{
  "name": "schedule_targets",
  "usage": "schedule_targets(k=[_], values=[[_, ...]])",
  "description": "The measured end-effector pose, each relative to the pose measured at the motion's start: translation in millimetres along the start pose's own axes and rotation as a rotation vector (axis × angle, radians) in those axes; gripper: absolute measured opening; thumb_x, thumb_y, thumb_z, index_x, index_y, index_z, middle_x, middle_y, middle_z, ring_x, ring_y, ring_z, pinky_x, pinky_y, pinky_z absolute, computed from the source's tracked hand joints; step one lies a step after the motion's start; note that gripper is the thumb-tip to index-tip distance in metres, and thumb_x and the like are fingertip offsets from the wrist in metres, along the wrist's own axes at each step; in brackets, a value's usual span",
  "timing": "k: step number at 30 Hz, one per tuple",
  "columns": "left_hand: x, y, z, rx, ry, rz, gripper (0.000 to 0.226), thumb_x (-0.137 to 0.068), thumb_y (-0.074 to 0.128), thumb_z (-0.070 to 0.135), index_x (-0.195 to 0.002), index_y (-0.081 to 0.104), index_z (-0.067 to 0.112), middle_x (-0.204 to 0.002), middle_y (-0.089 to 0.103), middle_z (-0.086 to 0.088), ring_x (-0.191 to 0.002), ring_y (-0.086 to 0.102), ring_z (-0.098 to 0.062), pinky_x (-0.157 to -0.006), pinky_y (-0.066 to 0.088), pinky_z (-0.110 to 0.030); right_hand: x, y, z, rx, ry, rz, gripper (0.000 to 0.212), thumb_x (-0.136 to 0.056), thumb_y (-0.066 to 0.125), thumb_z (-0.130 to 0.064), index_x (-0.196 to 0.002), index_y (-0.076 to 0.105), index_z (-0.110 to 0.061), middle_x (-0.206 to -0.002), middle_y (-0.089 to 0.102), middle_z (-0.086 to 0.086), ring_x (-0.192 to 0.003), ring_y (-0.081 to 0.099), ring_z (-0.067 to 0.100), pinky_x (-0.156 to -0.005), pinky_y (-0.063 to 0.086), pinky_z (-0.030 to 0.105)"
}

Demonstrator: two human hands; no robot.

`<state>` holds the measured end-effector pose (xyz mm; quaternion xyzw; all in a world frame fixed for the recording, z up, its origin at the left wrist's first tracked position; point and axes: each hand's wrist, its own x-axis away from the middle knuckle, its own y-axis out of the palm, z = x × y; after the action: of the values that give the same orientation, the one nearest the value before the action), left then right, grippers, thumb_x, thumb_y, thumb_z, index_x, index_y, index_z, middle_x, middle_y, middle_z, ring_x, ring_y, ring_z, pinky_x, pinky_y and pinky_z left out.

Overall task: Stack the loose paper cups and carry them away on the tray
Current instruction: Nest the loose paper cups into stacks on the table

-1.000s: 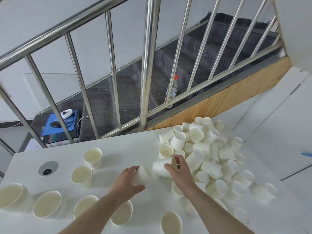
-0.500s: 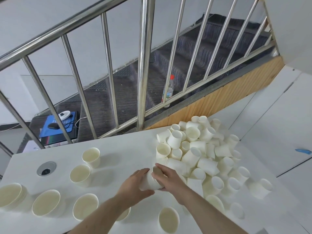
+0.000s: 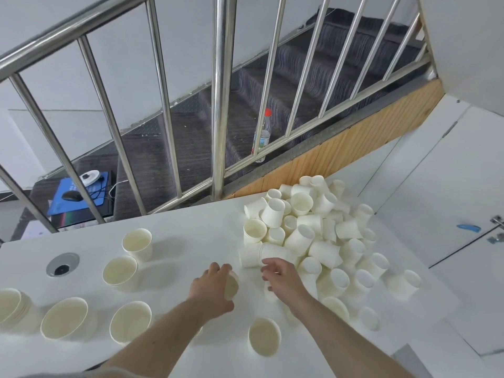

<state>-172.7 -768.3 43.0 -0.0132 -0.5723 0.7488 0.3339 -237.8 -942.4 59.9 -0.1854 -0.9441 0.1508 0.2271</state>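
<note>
A heap of loose white paper cups (image 3: pixel 313 236) lies on the right half of the white table (image 3: pixel 191 230). My left hand (image 3: pixel 212 290) grips a cup stack (image 3: pixel 231 285) on its side, mouth facing right. My right hand (image 3: pixel 283 276) hovers just right of it with fingers loosely curled, reaching toward a lying cup (image 3: pixel 261 256) at the heap's near edge; it holds nothing that I can see. Several upright cup stacks (image 3: pixel 120 272) stand on the left half, and one more (image 3: pixel 264 338) stands near the front. No tray is in view.
A steel stair railing (image 3: pixel 221 99) runs along the table's far edge, with stairs and a plastic bottle (image 3: pixel 261 137) behind it. A round cable grommet (image 3: pixel 62 264) sits in the table at the left. White cabinets stand to the right.
My hands came together and pushed a cup into the stack in my left hand. My right hand has now let go and moved right toward the heap.
</note>
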Motion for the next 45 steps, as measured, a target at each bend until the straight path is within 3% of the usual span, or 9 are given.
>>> schedule_targets(k=[4, 8, 13, 19, 23, 25, 34, 40, 45], values=[[-5.6, 11.0, 4.1, -0.071, -0.026, -0.06, 0.071, -0.078, 0.064, 0.027, -0.139, 0.028, 0.025, -0.132, 0.038, -0.001, -0.123, 0.043, -0.023, -0.097, 0.041, -0.034, 1.3, -13.4, 18.3, 0.156, -0.031, 0.033, 0.02, -0.094, 0.054, -0.021, -0.112, 0.062, -0.022, -0.098, 0.06, -0.01, -0.084, 0.058, 0.002, -0.064, 0.044, 0.01], [-7.1, 18.4, 4.7, -0.098, -0.013, -0.097, 0.075, -0.08, 0.064, 0.027, -0.143, 0.023, 0.025, -0.135, 0.036, -0.002, -0.125, 0.042, -0.023, -0.099, 0.04, -0.034, -0.1, -20.7, 28.5, 0.189, -0.029, 0.043, 0.021, -0.093, 0.055, -0.019, -0.113, 0.063, -0.019, -0.097, 0.06, -0.009, -0.083, 0.057, 0.002, -0.064, 0.042, 0.01], [-5.2, 17.2, 7.5, -0.118, 0.069, -0.044, 0.088, -0.076, 0.068, 0.049, -0.147, 0.02, 0.028, -0.14, 0.034, -0.001, -0.129, 0.038, -0.023, -0.105, 0.035, -0.036, 1.2, -26.4, 31.4, 0.221, -0.047, 0.045, 0.02, -0.092, 0.056, -0.019, -0.111, 0.064, -0.018, -0.094, 0.06, -0.01, -0.082, 0.057, 0.003, -0.065, 0.042, 0.011], [3.1, 13.8, 30.3, -0.159, 0.271, 0.134, 0.069, -0.086, 0.056, 0.051, -0.145, 0.03, 0.026, -0.146, 0.031, 0.001, -0.142, 0.019, -0.021, -0.118, 0.012, -0.033, 7.4, -37.5, 34.9, 0.264, -0.1, 0.064, 0.021, -0.095, 0.053, -0.019, -0.112, 0.065, -0.018, -0.103, 0.063, -0.007, -0.089, 0.061, 0.007, -0.071, 0.043, 0.013], [9.2, 16.6, 56.2, -0.034, 0.31, 0.111, 0.06, -0.089, 0.055, 0.042, -0.144, 0.033, 0.03, -0.144, 0.031, 0.006, -0.139, 0.025, -0.015, -0.106, 0.036, -0.031, 13.4, -61.4, 41.5, 0.354, -0.138, 0.093, 0.024, -0.093, 0.051, -0.011, -0.113, 0.063, -0.017, -0.104, 0.062, -0.007, -0.09, 0.059, 0.008, -0.079, 0.043, 0.017], [12.7, 18.6, 70.5, -0.01, 0.303, 0.072, 0.059, -0.09, 0.055, 0.04, -0.143, 0.033, 0.029, -0.144, 0.032, 0.007, -0.136, 0.03, -0.015, -0.102, 0.041, -0.032, 17.1, -78.7, 46.6, 0.392, -0.145, 0.09, 0.027, -0.091, 0.054, -0.01, -0.117, 0.061, -0.016, -0.105, 0.06, -0.006, -0.093, 0.059, 0.011, -0.083, 0.045, 0.02], [15.3, 54.2, 140.7, 0.218, 0.07, 0.005, 0.059, -0.089, 0.059, 0.042, -0.141, 0.036, 0.027, -0.139, 0.043, 0.002, -0.124, 0.049, -0.018, -0.102, 0.042, -0.034, 23.9, -160.2, 81.6, 0.685, -0.158, -0.069, 0.049, -0.088, 0.059, -0.021, -0.136, 0.046, -0.022, -0.132, 0.051, -0.002, -0.121, 0.049, 0.016, -0.097, 0.041, 0.026], [4.0, 64.1, 176.3, 0.323, -0.141, 0.054, 0.065, -0.089, 0.06, 0.04, -0.144, 0.031, 0.021, -0.139, 0.044, -0.004, -0.12, 0.052, -0.021, -0.098, 0.045, -0.036, 15.3, -190.3, 92.1, 0.697, -0.199, -0.185, 0.056, -0.089, 0.059, -0.019, -0.141, 0.04, -0.022, -0.136, 0.048, 0.0, -0.123, 0.048, 0.016, -0.098, 0.041, 0.028], [-1.6, 68.5, 192.5, 0.34, -0.216, 0.119, 0.068, -0.089, 0.06, 0.038, -0.145, 0.027, 0.019, -0.14, 0.042, -0.005, -0.124, 0.05, -0.023, -0.098, 0.045, -0.038, 6.6, -191.6, 92.4, 0.729, -0.237, -0.263, 0.059, -0.089, 0.06, -0.022, -0.144, 0.037, -0.021, -0.136, 0.048, 0.0, -0.124, 0.047, 0.017, -0.099, 0.041, 0.029]])
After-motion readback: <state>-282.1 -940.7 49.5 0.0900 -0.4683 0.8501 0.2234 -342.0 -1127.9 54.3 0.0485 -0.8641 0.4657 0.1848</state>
